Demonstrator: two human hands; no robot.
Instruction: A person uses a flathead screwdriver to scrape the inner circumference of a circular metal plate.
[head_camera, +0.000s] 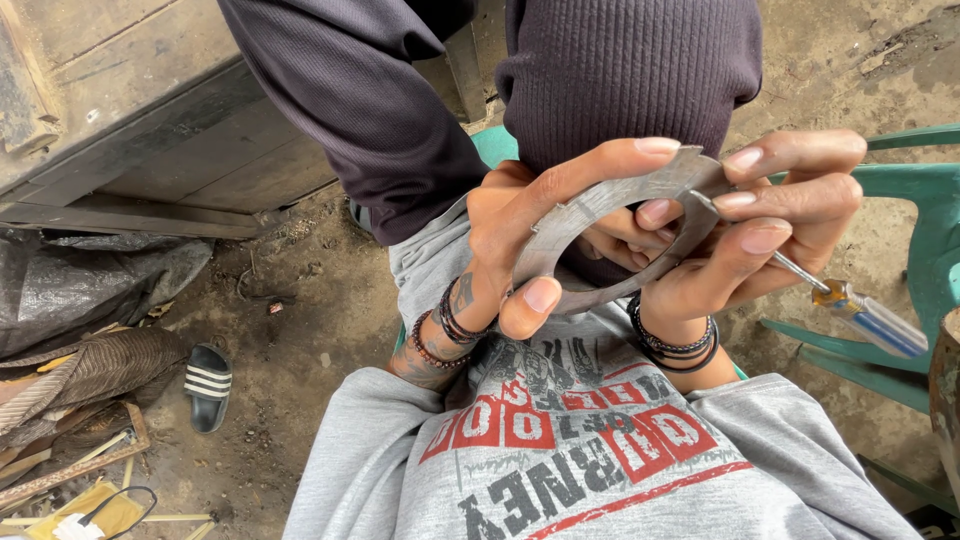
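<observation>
A person seated on a green plastic chair (915, 215) grips a flat, grey metal ring (600, 205) with both hands, held up in front of the lap over dark trousers (620, 70) and a grey printed shirt (590, 450). The left hand (530, 225) is clamped on the ring's left arc, its index finger stretched along the outer edge and its thumb pressed against the lower rim. The right hand (760, 225) closes on the ring's right side, fingers curled over the notched upper edge, and also holds a screwdriver (860, 312) whose yellow-and-blue handle juts down to the right, its thin metal shaft running up under the fingers. Dark beaded bracelets (445, 325) circle the left wrist, and black bands (675, 340) the right. Below lies a dirt floor (300, 330), where a black slide sandal with white stripes (208, 385) rests near crumpled tarpaulin (90, 280). A weathered wooden cabinet (130, 110) stands at upper left.
</observation>
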